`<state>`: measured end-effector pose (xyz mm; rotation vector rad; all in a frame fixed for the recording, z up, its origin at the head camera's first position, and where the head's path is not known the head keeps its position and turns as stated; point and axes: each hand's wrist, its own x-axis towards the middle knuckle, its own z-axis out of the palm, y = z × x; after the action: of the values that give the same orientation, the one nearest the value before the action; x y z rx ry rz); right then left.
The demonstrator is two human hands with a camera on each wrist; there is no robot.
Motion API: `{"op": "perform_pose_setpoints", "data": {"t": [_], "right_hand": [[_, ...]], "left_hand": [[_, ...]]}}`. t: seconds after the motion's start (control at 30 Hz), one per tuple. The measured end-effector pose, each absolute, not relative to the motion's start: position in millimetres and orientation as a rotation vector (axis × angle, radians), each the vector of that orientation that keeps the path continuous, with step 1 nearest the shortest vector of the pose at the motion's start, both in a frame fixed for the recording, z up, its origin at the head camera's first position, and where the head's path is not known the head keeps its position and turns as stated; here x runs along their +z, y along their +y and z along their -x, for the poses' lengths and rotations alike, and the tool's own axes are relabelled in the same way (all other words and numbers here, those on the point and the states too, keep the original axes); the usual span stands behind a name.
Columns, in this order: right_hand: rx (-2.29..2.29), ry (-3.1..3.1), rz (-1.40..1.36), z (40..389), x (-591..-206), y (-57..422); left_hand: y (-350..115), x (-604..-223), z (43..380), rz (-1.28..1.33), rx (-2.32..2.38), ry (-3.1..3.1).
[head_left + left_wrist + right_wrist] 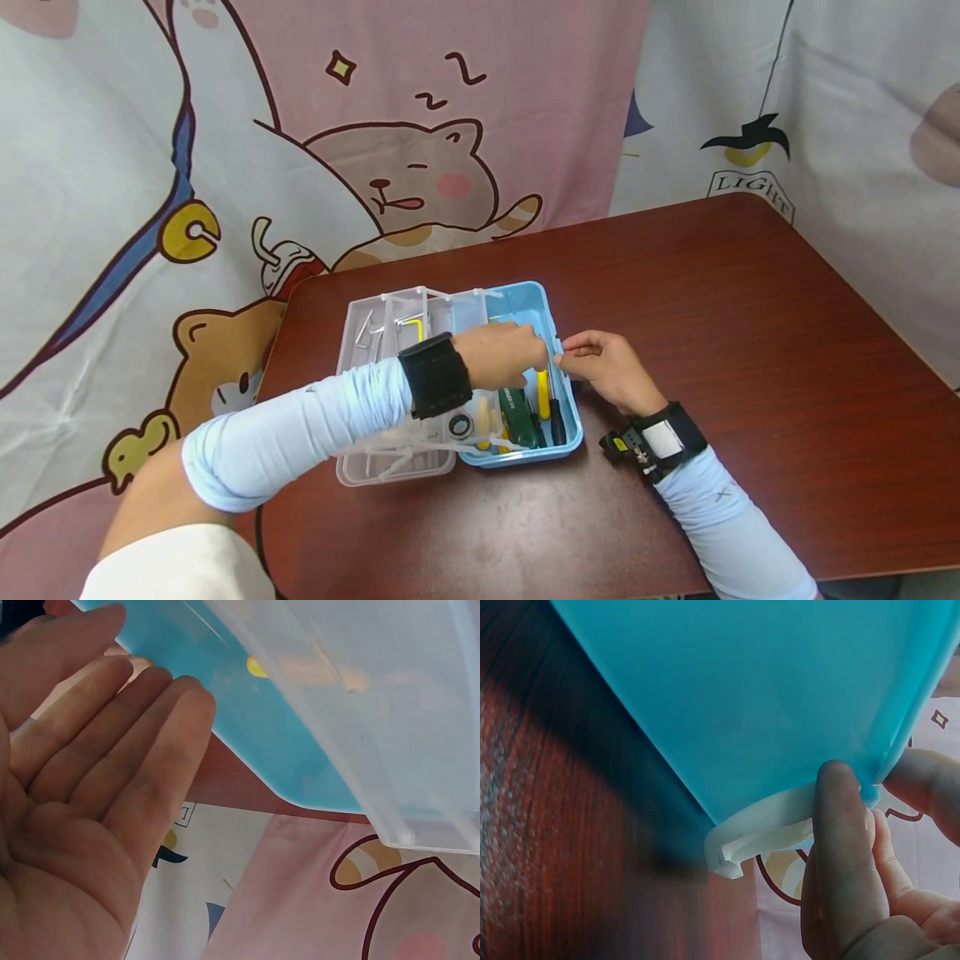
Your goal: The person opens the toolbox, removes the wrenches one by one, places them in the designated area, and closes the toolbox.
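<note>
An open blue toolbox (531, 293) stands on the table with its clear lid (360, 375) folded out to the left. My right hand (611, 371) is at the box's right side. In the right wrist view its fingers pinch a white latch (769, 814) hanging from the blue wall just below the rim. Over the box, my left hand (502, 354) reaches across to the right rim, its fingertips close to the right hand. Fairly straight fingers (161, 772) show in the left wrist view. Inside lie a green tool (517, 417), a yellow handle (543, 396) and a black handle (557, 423).
Several hex keys, one a yellow hex key (416, 327), lie in the lid's compartments. A dark ring (461, 426) shows through the clear plastic. The brown table (750, 358) extends to the right, and a printed cloth (562, 108) hangs behind it.
</note>
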<state>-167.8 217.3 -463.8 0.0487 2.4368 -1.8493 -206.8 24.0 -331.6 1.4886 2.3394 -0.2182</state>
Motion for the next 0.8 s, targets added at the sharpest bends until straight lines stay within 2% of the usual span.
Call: {"op": "perform_pose_setpoints", "data": {"t": [0.8], "right_hand": [[-1.826,2.464,-0.019,166,-461,218]], "left_hand": [[30,-348,210,-1.496,-0.280,2.304]]}}
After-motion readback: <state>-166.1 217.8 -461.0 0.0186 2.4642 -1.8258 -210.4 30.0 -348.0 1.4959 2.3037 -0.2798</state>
